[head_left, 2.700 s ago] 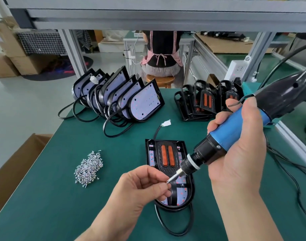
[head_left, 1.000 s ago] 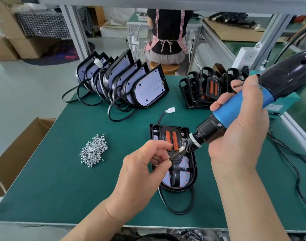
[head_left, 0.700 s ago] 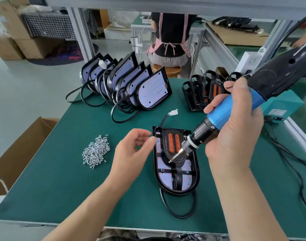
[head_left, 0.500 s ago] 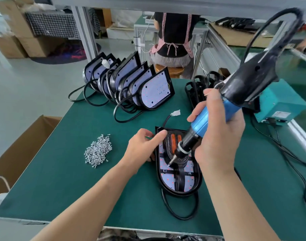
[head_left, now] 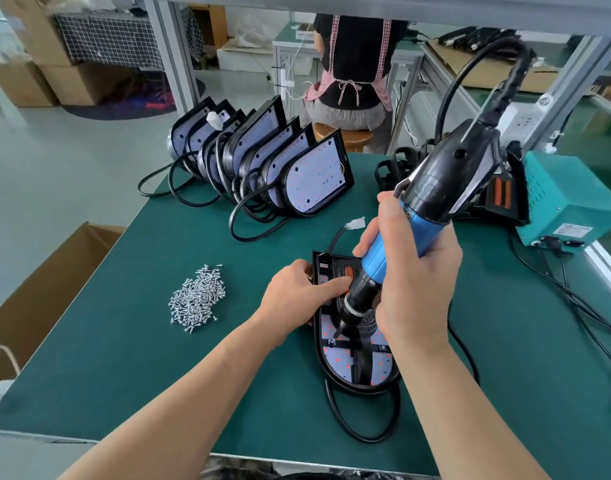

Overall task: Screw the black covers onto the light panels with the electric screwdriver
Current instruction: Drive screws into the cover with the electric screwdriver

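On my feed: green bench, screw pile on its left, row of light panels leaning at the back, one panel flat mid-bench, teal box far right.

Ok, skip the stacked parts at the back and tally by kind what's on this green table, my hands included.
hands: 2, left hand and right hand
light panel: 1
black cover: 1
electric screwdriver: 1
screw pile: 1
teal power box: 1
total: 7
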The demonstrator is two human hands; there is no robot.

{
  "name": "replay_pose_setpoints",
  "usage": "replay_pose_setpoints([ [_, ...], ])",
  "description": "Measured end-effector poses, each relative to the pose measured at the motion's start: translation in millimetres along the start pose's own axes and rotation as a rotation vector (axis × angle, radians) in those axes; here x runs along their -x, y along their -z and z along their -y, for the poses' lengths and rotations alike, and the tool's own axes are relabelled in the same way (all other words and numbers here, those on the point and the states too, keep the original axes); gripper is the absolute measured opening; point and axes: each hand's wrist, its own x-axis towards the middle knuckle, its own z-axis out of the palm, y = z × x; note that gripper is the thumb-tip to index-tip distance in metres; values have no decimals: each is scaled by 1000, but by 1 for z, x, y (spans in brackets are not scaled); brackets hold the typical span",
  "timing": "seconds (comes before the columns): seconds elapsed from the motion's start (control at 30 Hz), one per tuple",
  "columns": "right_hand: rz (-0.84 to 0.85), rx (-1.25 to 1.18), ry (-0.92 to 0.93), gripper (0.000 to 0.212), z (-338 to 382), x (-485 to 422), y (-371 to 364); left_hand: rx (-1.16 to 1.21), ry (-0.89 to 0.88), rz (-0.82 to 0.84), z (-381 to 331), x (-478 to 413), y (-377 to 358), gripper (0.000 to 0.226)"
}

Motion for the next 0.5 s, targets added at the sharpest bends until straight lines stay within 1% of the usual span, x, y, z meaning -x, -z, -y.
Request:
replay_pose_setpoints([
  [0.1,37,14,11,25,0,0,-2,-5,-10,-10,-2,1,0,64],
  [0.23,108,22,28,19,2,4,-7,-24,-30,-6,-4,2,0,58],
  [0.37,134,41,28,33,1,6,-8,-5,-39,-12,-2,2,-1,61],
  [0.47,176,68,34,23,1,4,-7,-19,-21,-32,-1,0,-4,48],
  [0.5,189,72,35,20,1,4,-6,-24,-14,-37,-1,0,-4,48],
])
